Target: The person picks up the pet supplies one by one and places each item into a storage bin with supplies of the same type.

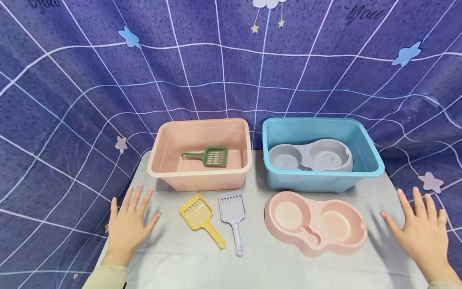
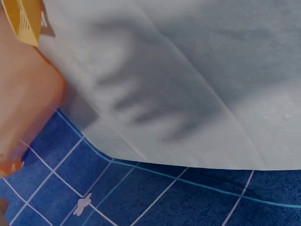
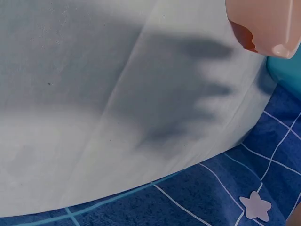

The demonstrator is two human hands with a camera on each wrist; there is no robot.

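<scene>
My left hand [image 1: 128, 226] is held with fingers spread over the table's left edge, palm down and holding nothing. On the right side my right hand [image 1: 424, 233] hovers likewise, fingers apart. Nearest the left hand lies a yellow litter scoop [image 1: 206, 223], beside a lavender litter scoop [image 1: 234, 221]. A pink double pet bowl [image 1: 317, 209] is on the table closer to the right hand. Inside the pink tub [image 1: 202, 182] rests a green litter scoop [image 1: 208, 155]. The blue tub [image 1: 310, 181] contains a grey double pet bowl [image 1: 305, 151], tilted against its inside.
Both tubs stand side by side at the back of the white-covered table [image 1: 173, 269]. A blue curtain [image 1: 202, 68] with a line grid and stars hangs behind and around it. Hand shadows fall on the cloth in both wrist views.
</scene>
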